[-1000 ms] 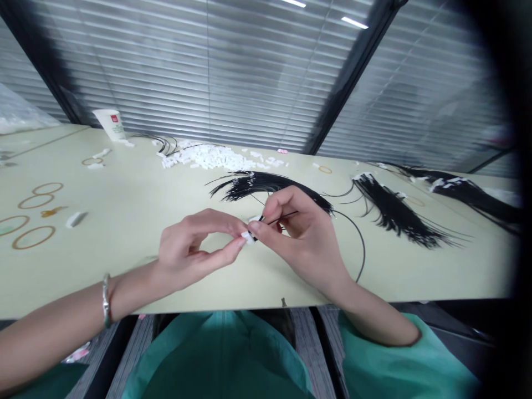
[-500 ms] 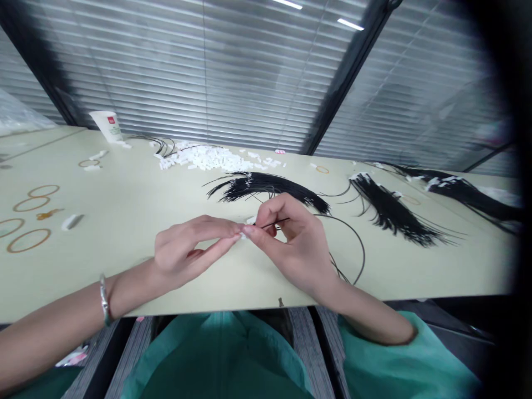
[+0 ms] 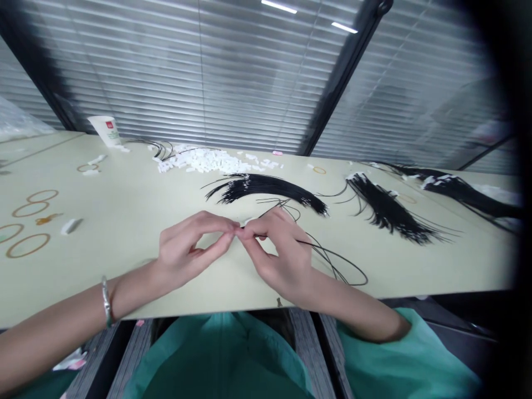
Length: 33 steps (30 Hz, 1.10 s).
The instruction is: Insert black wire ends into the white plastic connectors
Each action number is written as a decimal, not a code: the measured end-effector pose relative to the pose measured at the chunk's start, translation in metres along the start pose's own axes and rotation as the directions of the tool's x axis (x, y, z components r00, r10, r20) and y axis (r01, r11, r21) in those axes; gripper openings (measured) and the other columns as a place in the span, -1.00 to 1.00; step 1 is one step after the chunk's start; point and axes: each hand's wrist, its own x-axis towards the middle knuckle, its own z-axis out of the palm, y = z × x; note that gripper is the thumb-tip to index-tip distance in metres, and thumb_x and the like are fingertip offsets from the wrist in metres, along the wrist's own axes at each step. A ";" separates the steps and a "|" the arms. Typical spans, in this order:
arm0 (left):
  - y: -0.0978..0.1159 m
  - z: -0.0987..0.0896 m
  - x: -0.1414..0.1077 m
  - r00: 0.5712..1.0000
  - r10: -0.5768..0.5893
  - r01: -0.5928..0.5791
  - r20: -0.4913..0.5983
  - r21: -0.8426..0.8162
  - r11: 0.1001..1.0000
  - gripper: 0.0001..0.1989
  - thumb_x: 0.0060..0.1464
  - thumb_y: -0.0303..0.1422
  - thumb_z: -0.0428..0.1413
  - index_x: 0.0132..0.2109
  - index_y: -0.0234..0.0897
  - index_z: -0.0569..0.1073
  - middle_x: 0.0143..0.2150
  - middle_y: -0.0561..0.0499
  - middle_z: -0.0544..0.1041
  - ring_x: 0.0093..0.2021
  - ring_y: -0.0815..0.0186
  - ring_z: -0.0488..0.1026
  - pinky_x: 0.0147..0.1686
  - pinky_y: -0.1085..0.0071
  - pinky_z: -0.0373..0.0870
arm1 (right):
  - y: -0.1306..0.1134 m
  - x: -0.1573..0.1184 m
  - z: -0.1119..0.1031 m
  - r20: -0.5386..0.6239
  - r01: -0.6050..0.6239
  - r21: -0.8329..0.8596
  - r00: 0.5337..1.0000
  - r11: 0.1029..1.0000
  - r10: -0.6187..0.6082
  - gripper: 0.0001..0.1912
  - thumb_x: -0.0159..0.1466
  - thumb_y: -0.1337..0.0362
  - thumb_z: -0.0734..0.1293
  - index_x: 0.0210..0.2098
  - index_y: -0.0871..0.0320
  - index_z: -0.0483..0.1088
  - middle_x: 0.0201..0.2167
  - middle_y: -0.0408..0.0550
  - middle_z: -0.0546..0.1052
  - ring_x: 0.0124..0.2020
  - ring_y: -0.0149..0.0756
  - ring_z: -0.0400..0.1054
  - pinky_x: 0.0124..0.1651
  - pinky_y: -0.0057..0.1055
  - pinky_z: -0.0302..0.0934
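Note:
My left hand (image 3: 193, 244) is closed in a pinch, its fingertips meeting those of my right hand over the table. Whatever sits between the left fingertips is mostly hidden; in the earlier frame a small white piece showed there. My right hand (image 3: 280, 252) pinches a thin black wire (image 3: 347, 260), which loops out to the right past the wrist. A little white connector piece (image 3: 248, 220) shows just behind the right fingertips. Beyond the hands lies a bundle of black wires (image 3: 274, 187) with pale tips.
A pile of small white connector housings (image 3: 208, 159) lies at the back, right of a paper cup (image 3: 105, 131). More black wire bundles (image 3: 384, 208) rest at right. Rubber bands (image 3: 29, 244) and a white piece (image 3: 71, 226) lie at left. Window blinds (image 3: 166, 72) rise behind the table.
My right hand has shifted slightly left and its fingers have curled closer to the left fingertips. The wire loop has swung lower and flatter to the right. The view has tilted slightly.

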 end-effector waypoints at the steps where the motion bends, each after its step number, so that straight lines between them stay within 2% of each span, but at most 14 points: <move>1: -0.001 0.001 0.000 0.999 -0.032 0.032 0.002 -0.013 0.999 -0.67 -0.11 -0.62 0.16 -0.15 -0.26 0.42 -0.25 0.03 0.51 -0.30 0.43 0.48 -0.32 0.52 0.50 | 0.001 0.000 0.001 0.002 -0.002 -0.009 1.000 1.000 0.002 -0.89 0.29 0.52 0.22 -0.28 0.20 0.26 -0.37 -0.14 0.36 -0.38 -0.45 0.20 -0.23 -0.45 0.14; 4: -0.003 0.004 0.001 0.990 -0.141 0.137 -0.025 -0.109 0.985 -0.68 -0.10 -0.62 0.15 -0.15 -0.30 0.36 -0.27 0.02 0.49 -0.26 0.41 0.48 -0.28 0.50 0.52 | 0.005 0.001 0.001 0.029 -0.039 -0.054 0.999 0.998 0.040 -0.97 0.33 0.43 0.25 -0.24 0.21 0.28 -0.33 -0.13 0.36 -0.31 -0.45 0.22 -0.20 -0.48 0.16; 7: -0.004 0.008 0.003 0.982 -0.176 0.158 -0.074 -0.200 0.967 -0.64 -0.10 -0.64 0.14 -0.12 -0.32 0.31 -0.26 0.00 0.47 -0.24 0.40 0.48 -0.22 0.43 0.54 | 0.007 0.001 0.000 0.071 -0.027 -0.112 0.997 0.993 0.036 -0.95 0.36 0.41 0.20 -0.17 0.23 0.27 -0.28 -0.09 0.36 -0.25 -0.42 0.22 -0.15 -0.47 0.16; 14: -0.005 0.010 0.003 0.971 -0.221 0.204 -0.091 -0.167 0.965 -0.67 -0.08 -0.62 0.14 -0.14 -0.31 0.29 -0.26 0.01 0.47 -0.24 0.41 0.48 -0.20 0.43 0.55 | 0.012 0.003 -0.006 0.137 0.036 -0.225 0.991 0.974 -0.004 -0.96 0.36 0.43 0.19 -0.18 0.26 0.25 -0.31 -0.09 0.35 -0.29 -0.42 0.18 -0.18 -0.47 0.11; 18: -0.006 0.009 0.002 0.967 -0.240 0.225 -0.082 -0.162 0.961 -0.68 -0.08 -0.60 0.14 -0.15 -0.32 0.30 -0.28 0.00 0.48 -0.25 0.41 0.49 -0.20 0.44 0.54 | 0.014 0.006 -0.007 0.184 0.100 -0.217 0.981 0.971 -0.059 -0.96 0.37 0.43 0.18 -0.22 0.28 0.24 -0.33 -0.11 0.35 -0.34 -0.45 0.16 -0.22 -0.47 0.09; 21: -0.007 0.009 0.000 0.964 -0.254 0.243 -0.083 -0.130 0.961 -0.72 -0.07 -0.56 0.15 -0.16 -0.32 0.32 -0.29 0.00 0.48 -0.26 0.41 0.49 -0.21 0.44 0.54 | 0.015 0.006 -0.007 0.231 0.072 -0.205 0.973 0.976 -0.023 -0.93 0.38 0.41 0.15 -0.20 0.29 0.24 -0.33 -0.11 0.34 -0.32 -0.44 0.17 -0.24 -0.47 0.08; 29: -0.008 0.004 0.001 0.968 -0.251 0.250 -0.019 -0.055 0.967 -0.75 -0.08 -0.57 0.15 -0.19 -0.32 0.39 -0.30 0.01 0.48 -0.28 0.42 0.48 -0.23 0.49 0.52 | 0.017 0.004 -0.008 0.304 0.044 -0.218 0.953 0.975 0.025 -0.89 0.41 0.38 0.10 -0.16 0.25 0.23 -0.30 -0.09 0.33 -0.26 -0.40 0.16 -0.17 -0.46 0.08; 31: -0.009 0.004 0.001 0.952 -0.306 0.307 0.021 -0.065 0.950 -0.76 -0.05 -0.54 0.14 -0.17 -0.32 0.39 -0.26 0.00 0.48 -0.25 0.43 0.48 -0.18 0.49 0.51 | 0.018 0.006 -0.010 0.335 0.034 -0.251 0.941 0.968 0.054 -0.88 0.40 0.42 0.09 -0.15 0.24 0.23 -0.28 -0.08 0.33 -0.22 -0.38 0.16 -0.13 -0.45 0.08; 33: -0.011 0.005 0.001 0.916 -0.392 0.399 0.088 -0.094 0.912 -0.76 -0.01 -0.50 0.12 -0.13 -0.31 0.38 -0.20 -0.02 0.47 -0.20 0.42 0.48 -0.11 0.48 0.49 | 0.020 0.008 -0.011 0.378 0.021 -0.290 0.921 0.957 0.094 -0.86 0.38 0.46 0.08 -0.14 0.23 0.23 -0.25 -0.06 0.32 -0.17 -0.35 0.15 -0.09 -0.44 0.07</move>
